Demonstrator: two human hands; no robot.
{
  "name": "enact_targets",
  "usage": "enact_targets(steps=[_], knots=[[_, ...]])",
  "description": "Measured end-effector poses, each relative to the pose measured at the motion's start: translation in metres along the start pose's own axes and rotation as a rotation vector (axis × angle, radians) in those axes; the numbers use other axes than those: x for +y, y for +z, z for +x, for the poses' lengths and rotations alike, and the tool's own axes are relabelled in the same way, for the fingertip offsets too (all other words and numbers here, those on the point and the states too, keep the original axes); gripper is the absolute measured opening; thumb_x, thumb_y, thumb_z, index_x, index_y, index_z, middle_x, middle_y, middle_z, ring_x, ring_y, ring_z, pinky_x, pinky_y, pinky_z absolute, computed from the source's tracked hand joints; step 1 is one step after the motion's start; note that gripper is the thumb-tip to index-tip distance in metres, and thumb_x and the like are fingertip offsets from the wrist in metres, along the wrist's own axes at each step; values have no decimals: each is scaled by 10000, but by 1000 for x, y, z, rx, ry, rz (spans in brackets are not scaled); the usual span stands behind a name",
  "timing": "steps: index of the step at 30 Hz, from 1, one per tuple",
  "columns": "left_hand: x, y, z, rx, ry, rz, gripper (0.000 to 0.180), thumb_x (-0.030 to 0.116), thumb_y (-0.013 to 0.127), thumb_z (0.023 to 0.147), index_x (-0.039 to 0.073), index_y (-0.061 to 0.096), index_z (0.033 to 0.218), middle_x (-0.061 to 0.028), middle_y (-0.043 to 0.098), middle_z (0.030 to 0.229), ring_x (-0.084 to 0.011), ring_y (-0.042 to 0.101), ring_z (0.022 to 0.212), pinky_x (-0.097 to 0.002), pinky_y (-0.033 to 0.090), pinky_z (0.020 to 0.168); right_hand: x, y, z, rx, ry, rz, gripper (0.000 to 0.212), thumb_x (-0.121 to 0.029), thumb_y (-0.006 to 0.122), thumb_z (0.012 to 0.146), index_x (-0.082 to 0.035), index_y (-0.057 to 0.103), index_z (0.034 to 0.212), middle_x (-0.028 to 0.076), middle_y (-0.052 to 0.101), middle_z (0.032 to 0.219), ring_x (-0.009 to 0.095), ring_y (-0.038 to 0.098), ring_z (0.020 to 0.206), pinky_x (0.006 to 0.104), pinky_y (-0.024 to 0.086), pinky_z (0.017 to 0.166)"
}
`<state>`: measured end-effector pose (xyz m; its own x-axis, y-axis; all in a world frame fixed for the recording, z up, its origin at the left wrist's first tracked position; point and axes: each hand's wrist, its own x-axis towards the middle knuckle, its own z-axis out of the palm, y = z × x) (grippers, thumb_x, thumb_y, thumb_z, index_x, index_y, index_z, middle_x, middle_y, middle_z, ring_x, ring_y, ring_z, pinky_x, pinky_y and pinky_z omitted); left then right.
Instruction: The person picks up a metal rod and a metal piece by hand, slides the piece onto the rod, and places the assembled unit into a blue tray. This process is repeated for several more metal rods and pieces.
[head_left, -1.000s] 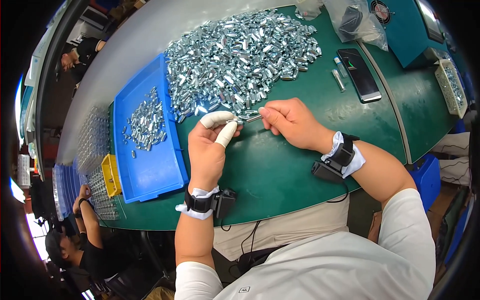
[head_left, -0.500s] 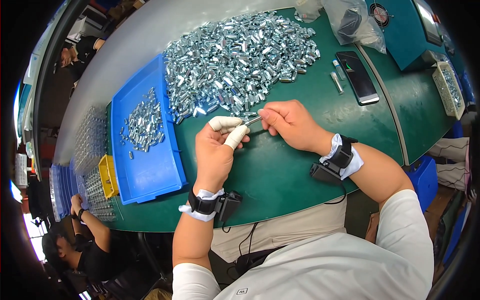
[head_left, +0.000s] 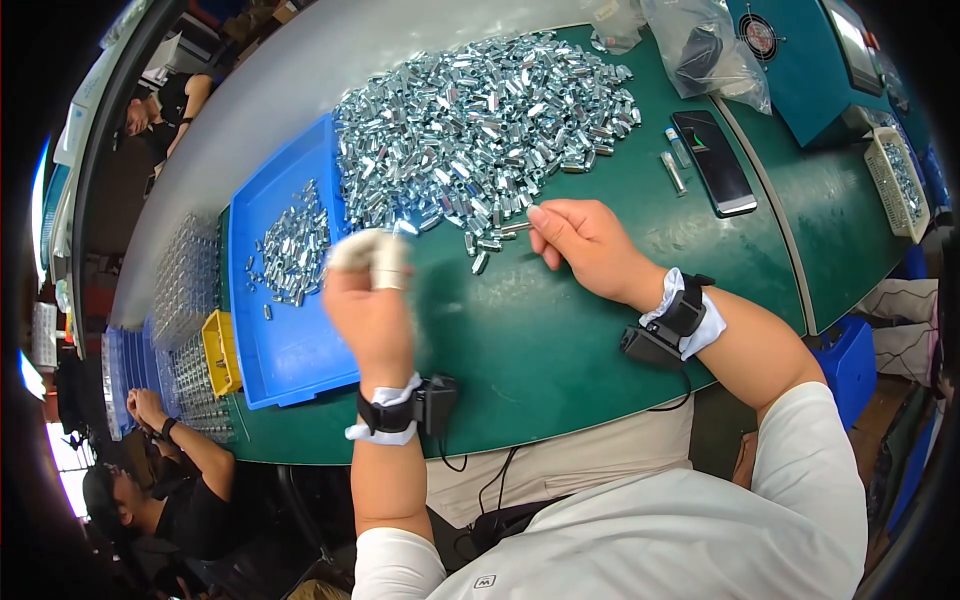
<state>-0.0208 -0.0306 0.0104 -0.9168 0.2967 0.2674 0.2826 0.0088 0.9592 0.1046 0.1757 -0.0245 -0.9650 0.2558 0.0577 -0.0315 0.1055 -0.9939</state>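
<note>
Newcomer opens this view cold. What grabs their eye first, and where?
Likely the big pile of shiny metal pieces at the top middle of the green table. Then the blue tray to its left, with a smaller heap inside. Below the pile, the right hand pinches a thin metal rod, while the blurred left hand, with white finger covers, is by the tray's right edge.
</note>
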Motion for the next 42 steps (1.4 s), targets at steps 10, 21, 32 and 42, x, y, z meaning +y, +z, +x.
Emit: enact_targets(steps=[10,21,32,42], knots=[[-15,10,0,-457,215,455,354,90,784,792,62,657,1121,-76,673,891,-176,602,670,-289,493,623,-1,4,2,-21,-2,-34,396,-302,493,1028,-35,603,757,-16,539,599,53,485,568,242,382,531],[-19,12,-5,-475,242,248,181,6,707,812,22,659,985,-106,630,868,-227,638,734,-332,507,658,4,3,-2,23,10,-107,396,-279,461,1036,-36,556,739,-2,515,619,69,467,580,242,361,549],[-12,15,-18,-510,274,157,160,57,711,828,23,675,980,-166,645,812,-357,641,780,-420,513,686,1,10,-1,-52,-46,-197,393,-237,504,1023,-12,555,704,5,523,587,75,481,536,250,355,512],[-13,16,-22,-508,271,270,150,77,700,854,27,692,996,-149,674,813,-316,655,754,-382,507,629,-2,12,1,-96,-51,-254,399,-251,485,1036,-27,558,713,-2,517,587,72,485,542,241,362,523]])
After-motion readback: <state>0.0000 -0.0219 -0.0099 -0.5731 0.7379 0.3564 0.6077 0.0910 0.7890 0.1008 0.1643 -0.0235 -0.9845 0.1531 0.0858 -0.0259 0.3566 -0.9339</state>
